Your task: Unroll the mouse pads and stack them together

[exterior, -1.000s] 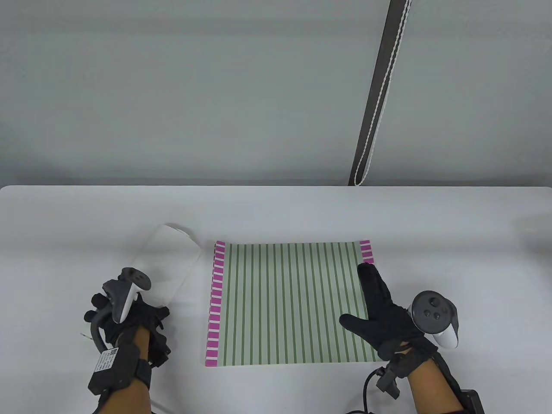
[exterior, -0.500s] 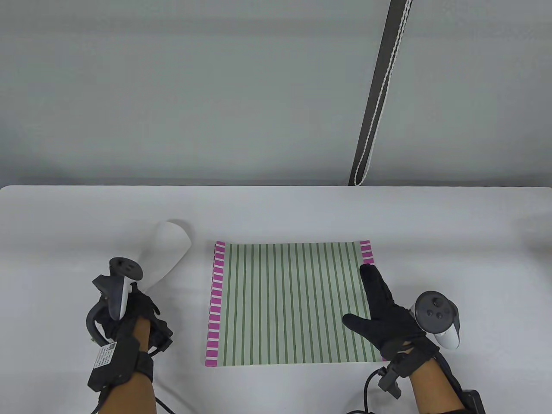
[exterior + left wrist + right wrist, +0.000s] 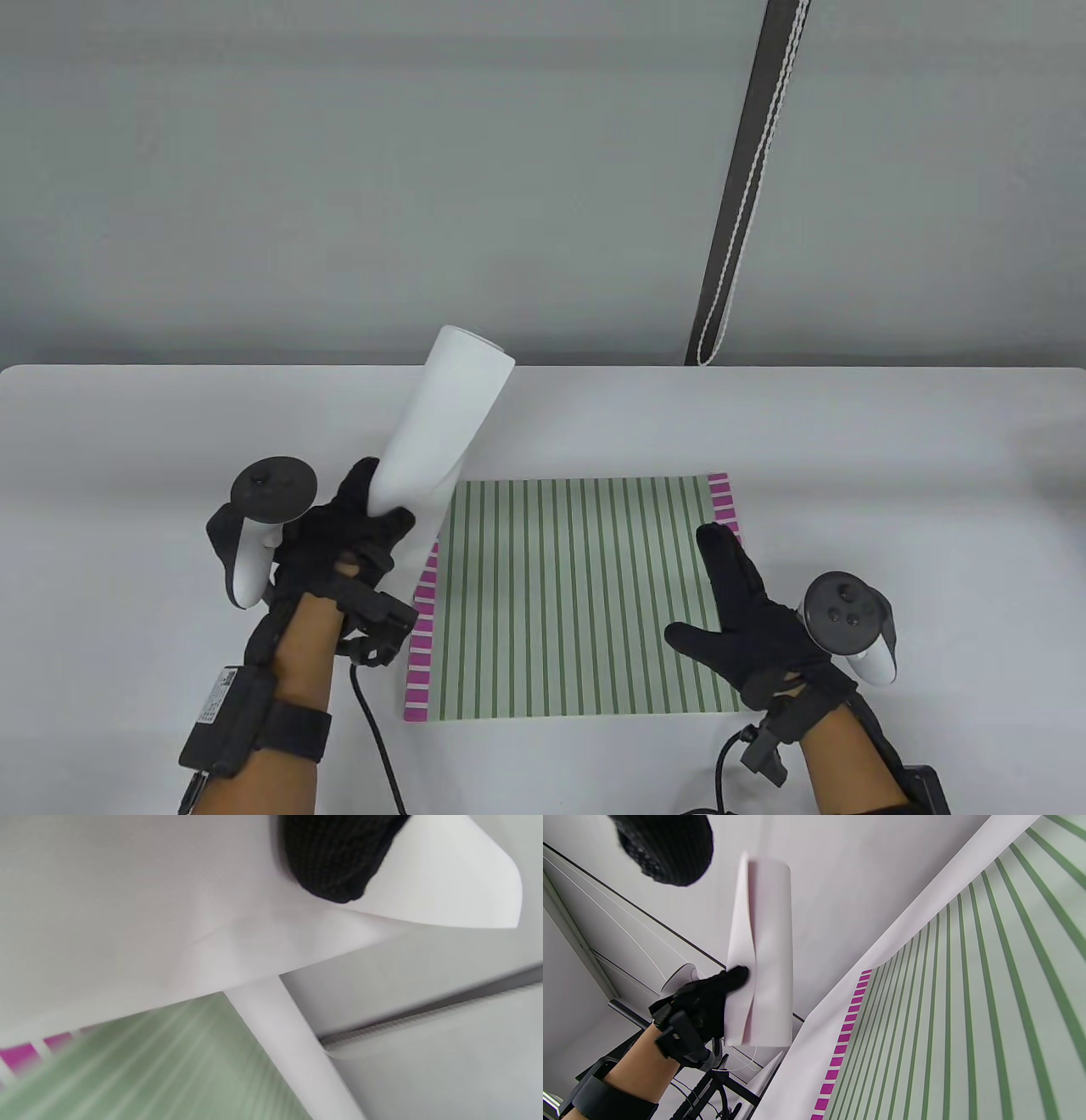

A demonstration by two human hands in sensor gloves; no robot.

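Matt white roll point(image 3: 437, 424) at frame centre-left, smooth, paper-like. The striped pad point(image 3: 577, 594) below looks smooth, matt, printed green and magenta. Black knitted cloth gloves on the left hand point(image 3: 348, 531) and right hand point(image 3: 751, 628). Table point(image 3: 891, 441): smooth matt white.

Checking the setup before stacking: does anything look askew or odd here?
Nothing looks damaged. The striped pad lies flat and square under the right hand. The white pad is rolled, gripped by the left hand and tilted over the striped pad's left edge.
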